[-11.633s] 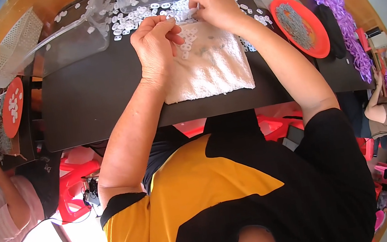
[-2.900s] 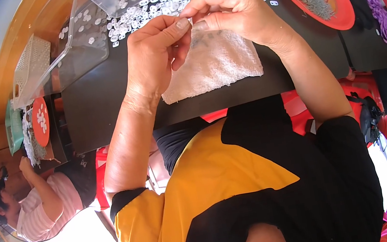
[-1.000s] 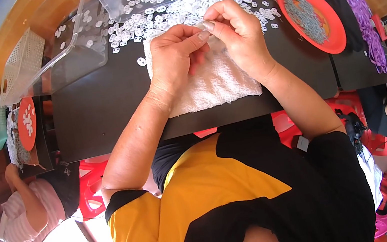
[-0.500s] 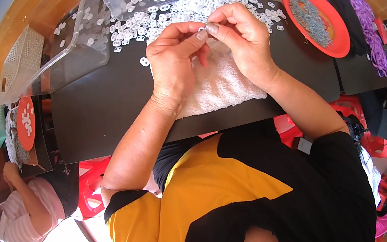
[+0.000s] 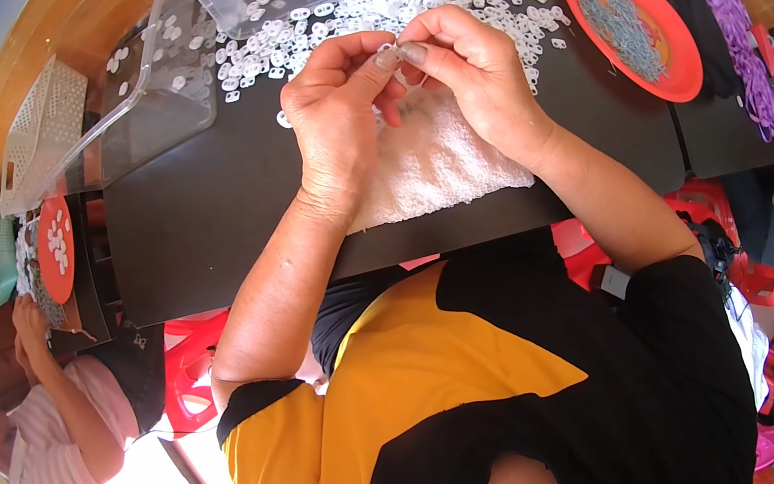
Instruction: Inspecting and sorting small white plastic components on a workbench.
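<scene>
Pinching a small white piece above the towel

The small white piece (image 5: 387, 46) sits up over the far edge of the towel (image 5: 446, 167), mostly hidden by fingers. The left hand (image 5: 333, 114) has thumb and forefinger clamped on it, seemingly to steady it. The right hand (image 5: 481, 85) meets it tip to tip, thumb and forefinger drawn close; from here I cannot tell whether they grip the piece too or something thin beside it. The pale, soft towel probably cushions whatever drops.

Beyond the towel, loose white pieces (image 5: 280, 48) spread near a clear tub (image 5: 218, 7), presumably so fingers can pick them out singly. Right of the towel, a red plate (image 5: 682, 80) bears a heap of grey bits (image 5: 621, 27), likely kept there to stop them straying. Farther right of it lie purple strands (image 5: 727, 21).
</scene>
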### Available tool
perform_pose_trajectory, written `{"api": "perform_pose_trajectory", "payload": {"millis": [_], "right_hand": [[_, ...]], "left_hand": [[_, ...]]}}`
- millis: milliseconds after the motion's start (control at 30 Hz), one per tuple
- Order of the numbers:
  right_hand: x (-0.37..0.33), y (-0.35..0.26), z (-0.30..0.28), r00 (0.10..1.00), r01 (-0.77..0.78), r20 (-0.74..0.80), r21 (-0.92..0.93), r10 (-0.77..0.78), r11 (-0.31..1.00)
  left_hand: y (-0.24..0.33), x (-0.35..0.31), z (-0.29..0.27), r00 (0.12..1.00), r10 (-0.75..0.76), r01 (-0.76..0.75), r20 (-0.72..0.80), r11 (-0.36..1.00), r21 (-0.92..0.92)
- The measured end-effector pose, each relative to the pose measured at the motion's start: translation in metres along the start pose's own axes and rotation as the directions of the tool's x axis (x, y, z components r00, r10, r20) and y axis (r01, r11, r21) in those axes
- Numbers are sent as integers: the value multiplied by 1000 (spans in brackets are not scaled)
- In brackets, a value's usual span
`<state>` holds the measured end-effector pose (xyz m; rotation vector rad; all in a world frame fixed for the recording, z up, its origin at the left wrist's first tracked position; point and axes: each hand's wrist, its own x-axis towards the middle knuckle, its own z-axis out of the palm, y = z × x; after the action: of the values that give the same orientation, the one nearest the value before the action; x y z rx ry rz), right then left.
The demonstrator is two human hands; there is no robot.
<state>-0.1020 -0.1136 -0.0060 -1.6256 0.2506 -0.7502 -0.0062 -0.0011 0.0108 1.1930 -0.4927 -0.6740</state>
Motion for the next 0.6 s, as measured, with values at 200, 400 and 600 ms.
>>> {"api": "perform_pose_trajectory", "payload": {"millis": [200,400,600], "right_hand": [[0,1,0,1000,10,7,-26,-10,1000],[0,3,0,999,38,-3,-93,-39,995],[0,8,0,996,93,19,-158,-91,983]], "left_hand": [[-5,1,-3,998,55,-56,39,998,25],[-6,-1,-5,994,109,-110,20,988,109],[-8,-2,-6,988,151,-151,13,967,204]]}}
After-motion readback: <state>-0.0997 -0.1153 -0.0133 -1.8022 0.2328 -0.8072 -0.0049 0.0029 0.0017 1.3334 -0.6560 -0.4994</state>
